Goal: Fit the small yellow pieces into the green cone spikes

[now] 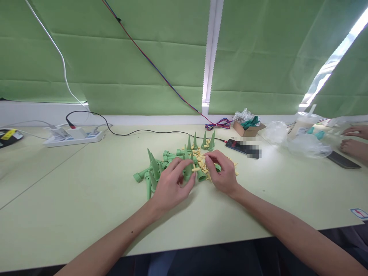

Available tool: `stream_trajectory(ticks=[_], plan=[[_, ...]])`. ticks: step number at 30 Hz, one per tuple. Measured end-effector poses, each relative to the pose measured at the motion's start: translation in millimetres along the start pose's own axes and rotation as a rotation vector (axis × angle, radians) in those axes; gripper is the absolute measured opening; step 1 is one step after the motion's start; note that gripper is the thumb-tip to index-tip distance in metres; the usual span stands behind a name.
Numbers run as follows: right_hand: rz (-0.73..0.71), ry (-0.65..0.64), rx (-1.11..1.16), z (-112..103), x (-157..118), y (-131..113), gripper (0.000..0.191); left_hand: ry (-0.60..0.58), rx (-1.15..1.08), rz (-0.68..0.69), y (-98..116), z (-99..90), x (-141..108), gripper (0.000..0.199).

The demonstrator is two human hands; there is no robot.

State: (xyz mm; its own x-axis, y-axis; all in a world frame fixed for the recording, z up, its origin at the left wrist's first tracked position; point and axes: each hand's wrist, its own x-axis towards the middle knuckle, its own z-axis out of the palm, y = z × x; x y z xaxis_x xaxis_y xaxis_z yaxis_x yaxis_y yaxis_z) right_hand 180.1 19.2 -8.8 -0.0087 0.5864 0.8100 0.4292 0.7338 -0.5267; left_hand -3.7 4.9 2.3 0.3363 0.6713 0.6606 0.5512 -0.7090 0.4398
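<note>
Green blind (143, 61) across the back, pale counter (94, 203) below. Mid-counter: heap of green cones (155, 168), some upright, some lying. Left hand (174, 184) at the heap's near side, right hand (221, 172) just beside. Phone (237, 146) beyond right hand. Loose yellow pieces (200, 161) between cones and right hand. Left fingers pinch one yellow piece (196, 169); right thumb and index nearly together, can't tell if gripping.
</note>
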Motion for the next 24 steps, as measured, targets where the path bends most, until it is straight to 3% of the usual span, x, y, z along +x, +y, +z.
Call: stream_trajectory(ticks=[6, 24], plan=[[-0.03, -0.004, 0.019, 0.5, -1.8, -1.7, 0.011, 0.172, 0.012, -0.006, 0.7, -0.3, 2.4, 0.024], [-0.042, -0.098, 0.019, 1.2, -1.3, -3.4, 0.013, 0.154, -0.02, -0.03, 1.3, 0.4, 1.9, 0.025]])
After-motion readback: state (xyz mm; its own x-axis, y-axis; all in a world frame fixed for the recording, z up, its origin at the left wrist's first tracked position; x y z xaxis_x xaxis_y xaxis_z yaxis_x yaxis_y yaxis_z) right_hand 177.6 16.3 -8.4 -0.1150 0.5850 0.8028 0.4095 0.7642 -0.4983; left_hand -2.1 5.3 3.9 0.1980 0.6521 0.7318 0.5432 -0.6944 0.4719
